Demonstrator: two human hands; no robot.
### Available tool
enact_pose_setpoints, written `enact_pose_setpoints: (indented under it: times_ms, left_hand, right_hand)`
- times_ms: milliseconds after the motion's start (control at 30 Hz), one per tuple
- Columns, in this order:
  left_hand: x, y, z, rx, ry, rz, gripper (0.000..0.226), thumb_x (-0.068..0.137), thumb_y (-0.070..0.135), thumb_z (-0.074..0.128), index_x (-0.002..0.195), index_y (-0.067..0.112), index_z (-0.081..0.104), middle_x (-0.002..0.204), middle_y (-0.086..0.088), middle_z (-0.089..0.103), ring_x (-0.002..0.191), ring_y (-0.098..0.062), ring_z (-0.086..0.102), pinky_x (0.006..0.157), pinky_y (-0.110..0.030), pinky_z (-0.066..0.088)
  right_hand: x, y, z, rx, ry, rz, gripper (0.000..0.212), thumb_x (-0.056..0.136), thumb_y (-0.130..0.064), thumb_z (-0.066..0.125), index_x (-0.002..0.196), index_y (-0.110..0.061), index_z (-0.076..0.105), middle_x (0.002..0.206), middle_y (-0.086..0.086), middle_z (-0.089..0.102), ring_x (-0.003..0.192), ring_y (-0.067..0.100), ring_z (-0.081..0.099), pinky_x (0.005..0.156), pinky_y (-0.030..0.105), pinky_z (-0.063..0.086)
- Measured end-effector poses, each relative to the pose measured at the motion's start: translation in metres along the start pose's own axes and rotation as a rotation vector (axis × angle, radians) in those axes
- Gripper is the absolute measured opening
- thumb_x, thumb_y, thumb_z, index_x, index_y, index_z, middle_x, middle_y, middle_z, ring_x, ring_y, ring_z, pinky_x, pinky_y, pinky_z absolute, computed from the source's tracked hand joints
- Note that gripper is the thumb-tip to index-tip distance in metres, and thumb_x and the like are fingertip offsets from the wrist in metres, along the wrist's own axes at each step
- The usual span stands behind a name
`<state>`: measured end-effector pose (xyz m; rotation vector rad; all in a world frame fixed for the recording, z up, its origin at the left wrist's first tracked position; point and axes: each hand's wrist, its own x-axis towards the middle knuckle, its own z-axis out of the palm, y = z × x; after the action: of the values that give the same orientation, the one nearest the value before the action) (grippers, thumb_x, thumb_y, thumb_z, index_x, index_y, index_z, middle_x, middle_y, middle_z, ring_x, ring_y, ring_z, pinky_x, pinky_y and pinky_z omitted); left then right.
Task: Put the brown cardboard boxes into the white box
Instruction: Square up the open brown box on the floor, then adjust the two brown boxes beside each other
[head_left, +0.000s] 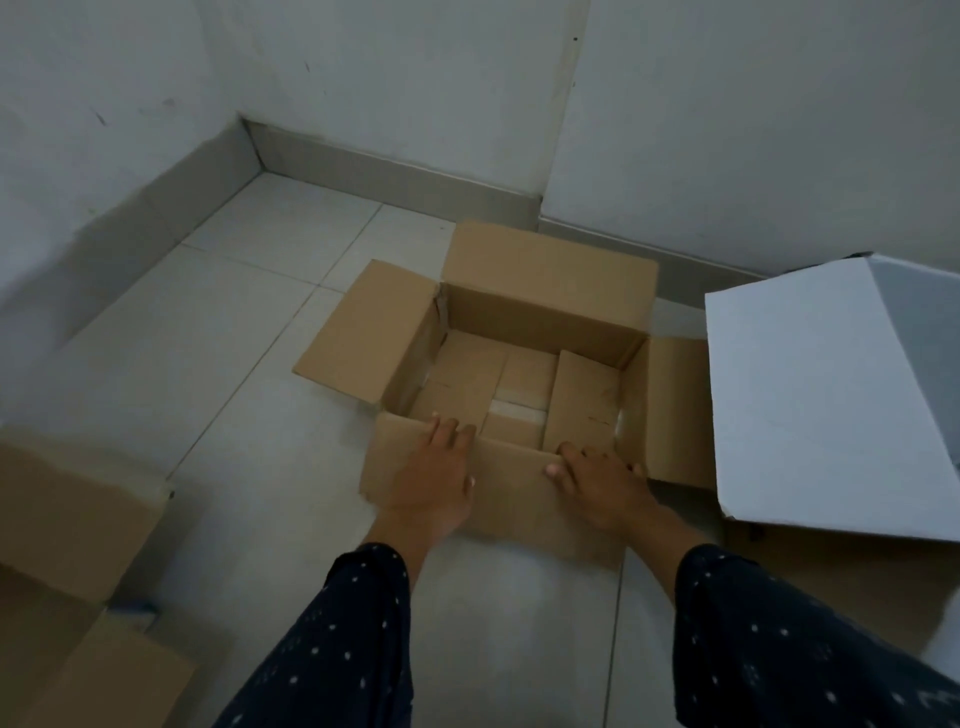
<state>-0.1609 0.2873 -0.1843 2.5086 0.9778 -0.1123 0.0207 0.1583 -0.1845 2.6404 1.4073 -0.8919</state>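
Note:
An open brown cardboard carton (545, 312) stands on the tiled floor with its flaps spread outward. Inside it lie several small brown cardboard boxes (582, 400), packed flat on the bottom. My left hand (436, 478) and my right hand (597, 478) both rest on the carton's near flap (511, 478), fingers curled over its fold toward the inside. The white box (810, 395) sits at the right, only its large white flap and a bit of its inner wall showing.
More brown cardboard (67, 530) lies at the lower left on the floor. Walls meet in a corner (254, 150) behind the carton. Bare floor tiles (234, 338) stretch to the carton's left.

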Motion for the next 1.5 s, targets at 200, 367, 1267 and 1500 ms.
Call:
enact_pose_setpoints:
  times_ms: [200, 367, 1267, 1500]
  left_hand:
    - [-0.025, -0.029, -0.015, 0.16, 0.129, -0.007, 0.064, 0.093, 0.031, 0.044, 0.149, 0.021, 0.014, 0.158, -0.003, 0.018, 0.147, -0.023, 0.012, 0.118, -0.043, 0.018]
    - [-0.088, -0.096, -0.043, 0.218, 0.316, -0.214, 0.063, 0.089, 0.025, 0.048, 0.147, 0.018, 0.025, 0.156, -0.008, 0.026, 0.145, -0.027, 0.02, 0.118, -0.046, 0.02]
    - [-0.162, -0.191, -0.037, -0.08, 0.329, -0.813, 0.035, 0.08, 0.006, 0.057, 0.111, 0.019, 0.048, 0.12, -0.01, 0.051, 0.11, -0.031, 0.045, 0.092, -0.044, 0.04]
    - [-0.097, -0.154, -0.039, -0.342, 0.459, -0.883, 0.1, 0.062, 0.088, 0.034, 0.141, 0.028, 0.021, 0.15, -0.005, 0.032, 0.136, -0.029, 0.027, 0.103, -0.074, 0.013]
  right_hand:
    - [-0.008, -0.028, -0.001, -0.06, 0.187, -0.095, 0.044, 0.097, -0.052, 0.021, 0.125, -0.027, 0.044, 0.127, 0.002, 0.054, 0.116, 0.024, 0.049, 0.098, 0.048, 0.034]
    - [-0.01, -0.112, 0.013, -0.104, 0.426, -0.412, 0.04, 0.095, -0.039, 0.038, 0.129, -0.02, 0.049, 0.13, 0.003, 0.052, 0.116, 0.025, 0.046, 0.099, 0.04, 0.038]
    - [-0.022, -0.173, 0.028, -0.214, 0.466, -0.455, 0.041, 0.089, -0.036, 0.049, 0.128, -0.023, 0.051, 0.136, 0.004, 0.051, 0.122, 0.028, 0.044, 0.1, 0.044, 0.037]
    - [-0.007, -0.162, 0.031, -0.084, 0.27, -0.124, 0.068, 0.093, -0.057, 0.032, 0.148, -0.02, 0.019, 0.155, 0.011, 0.025, 0.142, 0.035, 0.021, 0.112, 0.059, 0.018]
